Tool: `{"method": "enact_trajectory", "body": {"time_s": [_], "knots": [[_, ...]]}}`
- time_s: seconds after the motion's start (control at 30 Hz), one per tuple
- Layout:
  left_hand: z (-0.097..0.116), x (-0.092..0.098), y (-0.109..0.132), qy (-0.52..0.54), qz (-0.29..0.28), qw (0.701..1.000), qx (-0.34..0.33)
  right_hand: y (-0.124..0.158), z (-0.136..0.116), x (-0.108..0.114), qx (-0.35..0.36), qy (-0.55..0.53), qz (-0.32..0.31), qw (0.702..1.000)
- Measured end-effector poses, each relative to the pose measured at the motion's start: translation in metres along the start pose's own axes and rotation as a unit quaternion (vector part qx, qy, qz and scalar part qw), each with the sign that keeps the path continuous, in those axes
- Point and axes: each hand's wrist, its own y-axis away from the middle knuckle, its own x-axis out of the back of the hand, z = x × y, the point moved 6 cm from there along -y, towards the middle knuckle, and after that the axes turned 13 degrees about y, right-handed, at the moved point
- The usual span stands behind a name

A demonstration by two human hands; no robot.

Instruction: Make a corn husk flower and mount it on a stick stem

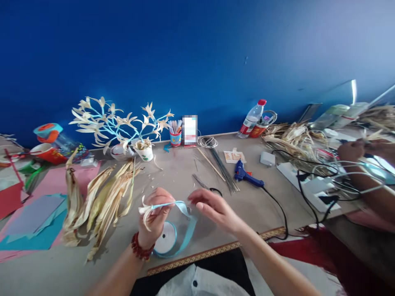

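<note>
My left hand (159,207) is closed around a small cream husk flower (147,210), its petals pointing left. Light blue ribbon (189,231) covers the stem, loops off its right end and hangs down to the ribbon roll (165,238), which lies on the table below my left wrist. To the right of the stem is my right hand (216,209), fingers stretched out and thumb apart, with nothing visible in it. Scissors (216,191) lie just beyond that hand. Dried corn husks (106,197) are spread left of my left hand.
Potted husk flowers (143,150) stand along the blue wall, near a cup of pens (175,137). Thin wires (224,168), a blue glue gun (247,174) and a corded power strip (308,187) lie to the right. Another person's hands (352,151) work at far right.
</note>
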Motion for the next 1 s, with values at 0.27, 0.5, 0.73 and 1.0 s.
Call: {"method": "enact_trajectory", "body": {"time_s": [0.27,0.5,0.73,1.0], "knots": [[-0.006,0.006,0.006,-0.049,-0.026,0.998,-0.024,0.046,0.104,0.161,-0.212,0.579,0.136,0.776],[-0.009,0.004,0.001,-0.039,-0.019,0.998,-0.044,0.034,0.132,0.162,-0.240,0.611,0.057,0.752],[-0.013,0.006,0.004,-0.035,-0.042,0.998,-0.032,0.030,0.152,0.187,-0.273,0.332,0.153,0.890],[-0.008,0.003,0.002,-0.048,-0.039,0.998,-0.025,0.025,0.167,0.226,-0.282,0.044,0.259,0.923]]}}
